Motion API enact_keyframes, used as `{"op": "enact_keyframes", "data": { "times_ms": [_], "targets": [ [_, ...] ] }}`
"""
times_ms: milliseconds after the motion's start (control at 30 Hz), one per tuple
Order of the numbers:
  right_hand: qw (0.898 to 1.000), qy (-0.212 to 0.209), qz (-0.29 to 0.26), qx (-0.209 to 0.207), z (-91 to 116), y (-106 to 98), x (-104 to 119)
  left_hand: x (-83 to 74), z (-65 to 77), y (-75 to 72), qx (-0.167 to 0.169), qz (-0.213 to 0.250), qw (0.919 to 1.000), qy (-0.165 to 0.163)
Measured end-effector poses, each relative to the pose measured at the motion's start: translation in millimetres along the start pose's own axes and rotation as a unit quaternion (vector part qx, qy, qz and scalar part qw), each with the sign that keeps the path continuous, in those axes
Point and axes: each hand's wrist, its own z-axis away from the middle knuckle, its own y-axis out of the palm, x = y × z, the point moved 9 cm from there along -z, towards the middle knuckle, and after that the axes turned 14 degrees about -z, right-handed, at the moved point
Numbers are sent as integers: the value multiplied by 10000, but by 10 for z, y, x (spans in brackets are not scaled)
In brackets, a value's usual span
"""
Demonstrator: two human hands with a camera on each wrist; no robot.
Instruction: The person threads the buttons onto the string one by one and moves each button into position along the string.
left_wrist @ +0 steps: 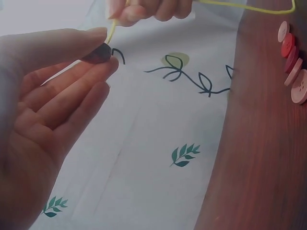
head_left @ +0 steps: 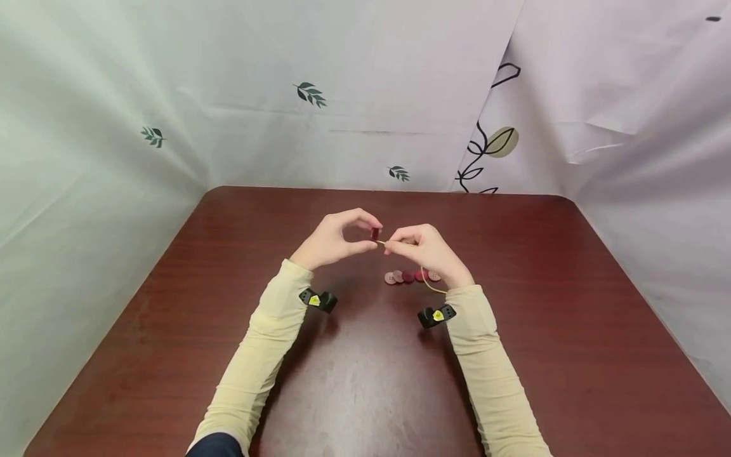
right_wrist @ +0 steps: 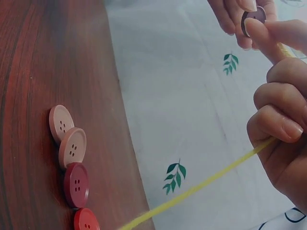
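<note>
Above the table, my left hand (head_left: 330, 242) pinches a dark red button (head_left: 375, 233) by its edges between thumb and fingertips. In the right wrist view this button (right_wrist: 258, 15) shows its holes. Facing it, my right hand (head_left: 427, 249) pinches a yellow cord (right_wrist: 201, 185) close to its end, with the tip right at the button. From the curled fingers the rest of the cord hangs down towards the right forearm. Whether the tip passes through a hole, I cannot tell.
Below the right hand several buttons lie in an overlapping row on the dark red-brown table (head_left: 542, 285): pale pink ones (right_wrist: 61, 123), a maroon one (right_wrist: 76, 184) and a red one (left_wrist: 288, 45). A white leaf-print sheet (head_left: 257, 127) hangs behind the table.
</note>
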Motion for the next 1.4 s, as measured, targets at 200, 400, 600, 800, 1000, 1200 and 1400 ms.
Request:
{"op": "enact_keyframes", "data": {
  "times_ms": [200,400,600,800,1000,1200,1400],
  "targets": [
    [9996,-281,-97,-17,9,2,102,-24,-2,-22,-112,98,9998,98],
    [9987,-459,-158,-183,2,-11,187,-31,-6,-20,-160,203,9996,102],
    [9976,-594,-57,-338,-22,-13,218,-54,-2,-9,-132,251,9995,162],
    [9976,-568,-45,-385,-32,-21,182,-52,-3,6,-139,232,9995,166],
    [9978,-521,-113,-396,-18,-23,167,-55,-17,32,-46,160,9998,135],
    [9980,-492,-100,-381,-11,-18,121,-51,-15,47,-42,121,9998,131],
    [9986,-425,-145,-269,5,16,83,-70,-10,72,-50,84,9997,215]
  ]
}}
